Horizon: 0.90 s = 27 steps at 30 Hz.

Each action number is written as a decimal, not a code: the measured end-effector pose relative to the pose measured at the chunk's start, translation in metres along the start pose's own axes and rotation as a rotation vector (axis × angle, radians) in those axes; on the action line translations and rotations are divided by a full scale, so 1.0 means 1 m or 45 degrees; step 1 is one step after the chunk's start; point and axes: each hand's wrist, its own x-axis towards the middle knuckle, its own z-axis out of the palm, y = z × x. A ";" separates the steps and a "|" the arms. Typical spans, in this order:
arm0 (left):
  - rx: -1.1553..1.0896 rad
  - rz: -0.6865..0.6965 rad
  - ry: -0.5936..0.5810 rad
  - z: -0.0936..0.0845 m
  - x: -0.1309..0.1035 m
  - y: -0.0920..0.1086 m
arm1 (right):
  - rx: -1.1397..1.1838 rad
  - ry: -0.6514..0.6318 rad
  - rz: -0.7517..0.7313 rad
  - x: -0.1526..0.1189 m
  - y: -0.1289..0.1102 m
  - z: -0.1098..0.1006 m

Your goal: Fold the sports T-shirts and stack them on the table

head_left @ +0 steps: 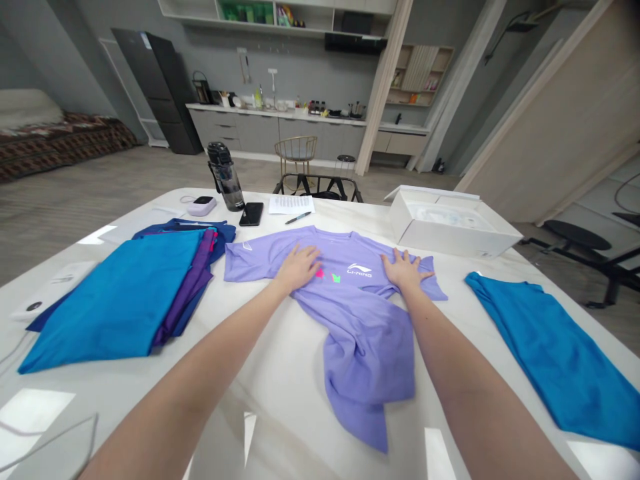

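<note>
A lavender T-shirt [370, 333] with a white logo and small pink and green marks lies on the white table [280, 413]. Its collar points away from me and both sleeves are spread. The lower part is bunched and twisted toward me. My left hand [299, 268] rests open on the chest near the left sleeve, fingers stretched out. On the other side, my right hand [406, 270] lies open with fingers spread, pressing near the right sleeve. Neither hand grips the cloth.
A stack of blue and purple folded clothes [120, 293] lies left; blue cloth [560, 353] lies right. Farther back are a water bottle [227, 180], a phone [251, 214], a pen [299, 218], a paper sheet [285, 204] and an open white box [450, 233].
</note>
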 end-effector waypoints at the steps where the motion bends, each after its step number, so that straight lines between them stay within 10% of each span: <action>1: -0.054 0.080 -0.017 0.002 -0.007 0.016 | -0.010 0.074 -0.030 -0.005 -0.002 -0.003; 7: -0.142 0.099 -0.167 0.027 -0.040 0.076 | 0.079 0.360 -0.268 -0.037 -0.002 -0.025; 15: -0.067 0.092 -0.168 0.030 -0.042 0.076 | 0.126 0.137 -0.760 -0.125 0.011 -0.030; 27: -0.260 0.121 0.063 0.002 -0.059 0.091 | 0.239 -0.116 -0.733 -0.183 0.018 -0.062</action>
